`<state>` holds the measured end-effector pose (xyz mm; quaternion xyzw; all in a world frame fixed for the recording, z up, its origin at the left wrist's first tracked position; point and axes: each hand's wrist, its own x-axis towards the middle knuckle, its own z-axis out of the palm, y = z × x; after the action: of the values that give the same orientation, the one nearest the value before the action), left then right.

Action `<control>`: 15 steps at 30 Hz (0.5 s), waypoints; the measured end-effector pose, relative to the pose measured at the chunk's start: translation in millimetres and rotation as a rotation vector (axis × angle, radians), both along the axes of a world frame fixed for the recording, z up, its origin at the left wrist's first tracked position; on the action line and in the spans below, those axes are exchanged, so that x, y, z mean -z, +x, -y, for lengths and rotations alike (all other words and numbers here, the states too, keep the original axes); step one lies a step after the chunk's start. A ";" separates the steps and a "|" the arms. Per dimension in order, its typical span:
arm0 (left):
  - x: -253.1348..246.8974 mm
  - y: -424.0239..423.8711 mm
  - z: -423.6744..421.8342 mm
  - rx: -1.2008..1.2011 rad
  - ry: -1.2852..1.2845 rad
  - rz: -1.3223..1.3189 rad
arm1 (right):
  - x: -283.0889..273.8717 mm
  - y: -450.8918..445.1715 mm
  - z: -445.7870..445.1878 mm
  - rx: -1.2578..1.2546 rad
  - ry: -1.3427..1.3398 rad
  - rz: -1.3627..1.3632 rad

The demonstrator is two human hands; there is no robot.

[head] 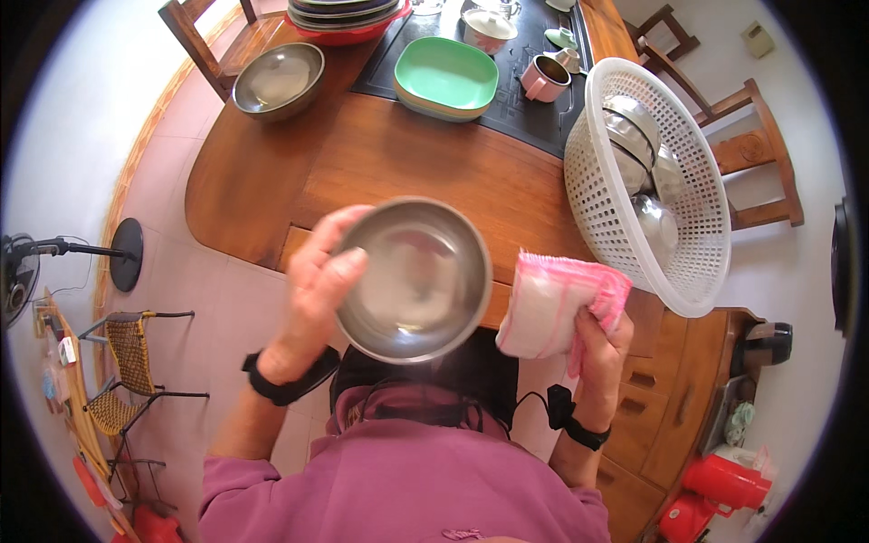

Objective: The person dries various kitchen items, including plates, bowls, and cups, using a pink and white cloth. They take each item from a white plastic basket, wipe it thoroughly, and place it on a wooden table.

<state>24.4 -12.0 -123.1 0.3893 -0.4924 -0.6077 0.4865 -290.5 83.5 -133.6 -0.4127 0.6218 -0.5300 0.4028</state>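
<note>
My left hand (pixel 322 285) grips the left rim of a stainless steel bowl (pixel 414 282), thumb inside, its hollow facing up at me. To the right, apart from the bowl, my right hand (pixel 604 346) holds a folded white and pink cloth (pixel 560 305). Another metal bowl (pixel 278 80) stands on the wooden table (pixel 407 159) at the back left. Several metal bowls (pixel 628 146) lie in a white perforated plastic basket (pixel 648 298) at the table's right.
Behind my hands stand stacked plastic dishes, a green one (pixel 447 71) on top, and a pink mug (pixel 545 79) on a black tea tray (pixel 526 132). Stacked plates in a red container (pixel 346 34) are at the back. Wooden chairs (pixel 750 153) stand beyond the basket.
</note>
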 end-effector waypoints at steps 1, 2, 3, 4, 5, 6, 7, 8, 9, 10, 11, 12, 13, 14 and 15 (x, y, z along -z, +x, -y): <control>0.0 10.9 4.9 -0.041 0.014 0.012 | 4.2 4.5 6.7 0.018 -0.034 -0.034; -0.2 20.9 10.1 -0.082 0.029 0.024 | 10.6 8.5 12.2 0.037 -0.069 -0.067; -8.6 29.5 13.6 -0.122 0.046 0.038 | 18.0 8.2 14.8 0.030 -0.083 -0.069; -11.4 39.3 17.9 -0.143 0.031 0.064 | 25.7 7.1 15.8 0.028 -0.097 -0.074; -14.6 48.5 24.1 -0.148 0.018 0.109 | 30.4 6.1 16.5 0.027 -0.111 -0.079; -15.8 56.3 29.9 -0.151 0.006 0.155 | 33.0 5.2 16.9 0.013 -0.109 -0.107; -12.2 61.4 37.0 -0.186 -0.078 0.317 | 33.5 4.1 18.1 -0.001 -0.107 -0.138; -8.5 66.0 44.3 -0.229 -0.156 0.482 | 33.6 3.1 19.0 -0.013 -0.105 -0.169; -2.7 69.5 52.3 -0.265 -0.162 0.552 | 32.9 3.2 20.8 -0.027 -0.116 -0.152; 6.6 77.2 62.6 -0.255 -0.346 0.700 | 31.6 4.2 21.6 -0.037 -0.126 -0.137; 15.6 85.6 72.6 -0.274 -0.534 0.846 | 30.7 5.3 21.9 -0.046 -0.137 -0.123; 16.8 85.8 85.0 -0.216 -0.526 0.848 | 31.9 4.9 21.5 -0.048 -0.153 -0.136; 13.6 82.3 96.7 -0.156 -0.519 0.850 | 34.3 4.8 20.5 -0.048 -0.168 -0.148; 6.6 74.6 101.2 -0.143 -0.301 0.667 | 35.6 5.6 19.6 -0.049 -0.183 -0.161; -6.8 61.8 102.0 -0.135 -0.082 0.490 | 31.5 9.0 20.6 -0.043 -0.162 -0.136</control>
<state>86.2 -114.0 -116.3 0.5370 -0.5927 -0.4410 0.4073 -281.5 62.8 -165.2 -0.4919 0.5937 -0.5408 0.3362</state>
